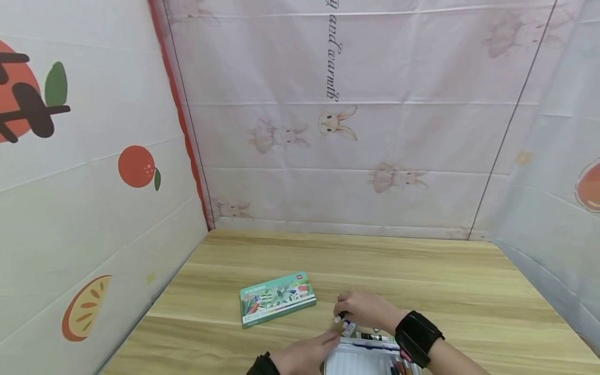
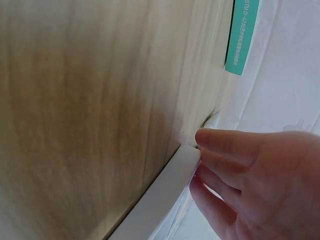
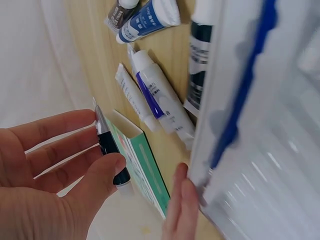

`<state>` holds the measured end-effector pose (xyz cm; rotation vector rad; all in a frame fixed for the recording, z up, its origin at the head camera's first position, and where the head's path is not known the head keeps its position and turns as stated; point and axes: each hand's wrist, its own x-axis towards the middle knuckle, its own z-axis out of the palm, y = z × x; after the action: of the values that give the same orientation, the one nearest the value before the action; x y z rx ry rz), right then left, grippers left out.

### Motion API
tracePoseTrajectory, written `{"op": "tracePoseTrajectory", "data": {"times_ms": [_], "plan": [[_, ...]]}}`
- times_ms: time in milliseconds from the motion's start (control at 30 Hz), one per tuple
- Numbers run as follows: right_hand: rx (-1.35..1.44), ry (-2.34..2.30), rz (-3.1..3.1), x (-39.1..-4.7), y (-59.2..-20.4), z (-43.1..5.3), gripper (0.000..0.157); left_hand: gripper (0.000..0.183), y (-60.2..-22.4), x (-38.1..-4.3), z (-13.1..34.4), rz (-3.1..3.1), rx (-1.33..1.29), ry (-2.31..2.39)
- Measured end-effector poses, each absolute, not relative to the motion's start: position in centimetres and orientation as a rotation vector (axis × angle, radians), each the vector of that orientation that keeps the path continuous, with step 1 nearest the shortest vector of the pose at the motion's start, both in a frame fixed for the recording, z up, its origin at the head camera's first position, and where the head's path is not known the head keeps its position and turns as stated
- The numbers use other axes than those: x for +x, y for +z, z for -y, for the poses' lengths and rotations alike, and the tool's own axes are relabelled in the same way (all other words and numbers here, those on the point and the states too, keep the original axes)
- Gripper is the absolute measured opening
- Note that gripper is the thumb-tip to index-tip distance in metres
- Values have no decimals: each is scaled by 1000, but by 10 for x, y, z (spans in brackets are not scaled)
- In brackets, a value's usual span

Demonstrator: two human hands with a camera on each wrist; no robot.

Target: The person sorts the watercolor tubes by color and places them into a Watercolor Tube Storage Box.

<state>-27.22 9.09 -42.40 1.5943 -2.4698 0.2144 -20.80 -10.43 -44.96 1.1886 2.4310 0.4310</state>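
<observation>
- The right hand (image 1: 365,310) is half open and pinches a dark tube (image 3: 107,142) between thumb and fingers, left of centre in the right wrist view.
- The left hand (image 1: 307,354), fingers almost straight, touches the case (image 1: 356,359) at the head view's bottom.
- The tube seems light, soft, smooth; better hold it gently near its cap (image 3: 125,189), because squeezing may dent it.

One tube (image 3: 107,143) is black-banded, the box (image 1: 278,300) green.
</observation>
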Motion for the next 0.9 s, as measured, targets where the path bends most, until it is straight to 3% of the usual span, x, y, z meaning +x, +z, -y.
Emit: {"op": "tracePoseTrajectory", "data": {"times_ms": [900], "plan": [[1634,238,2449,-220,-423,-122,23,84,-448,-206,102,-2444,1142,436]]}}
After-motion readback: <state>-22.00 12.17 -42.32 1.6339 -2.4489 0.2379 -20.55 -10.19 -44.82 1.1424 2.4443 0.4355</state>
